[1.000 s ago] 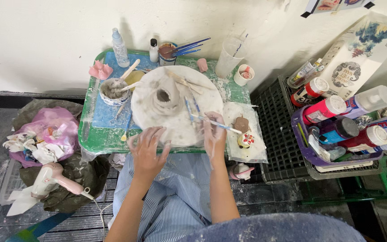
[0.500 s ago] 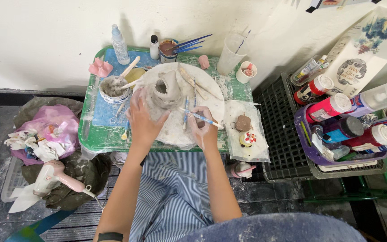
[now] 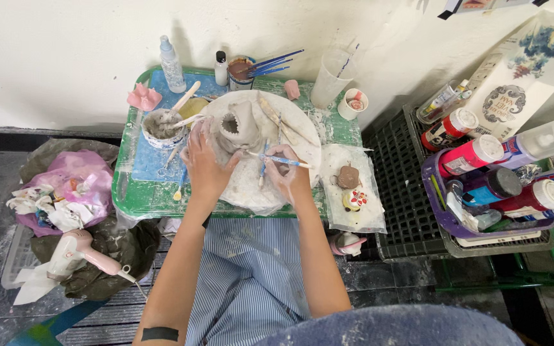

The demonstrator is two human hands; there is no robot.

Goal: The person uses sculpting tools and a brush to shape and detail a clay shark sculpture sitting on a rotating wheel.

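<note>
Since the earlier frame, left hand (image 3: 205, 165) shifted onto clay figure (image 3: 237, 131), cupping it; right hand (image 3: 288, 172) pinches blue tool (image 3: 280, 160). Risk: hard push probably dents soft wall.

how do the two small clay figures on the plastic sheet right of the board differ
The brown figure is plain and unpainted; the white figure carries red and yellow paint. The brown one lies farther from the person, the white one nearer, at the table's front edge. Both are small, rounded, and rest on the same clear plastic sheet, untouched by either hand.
</note>
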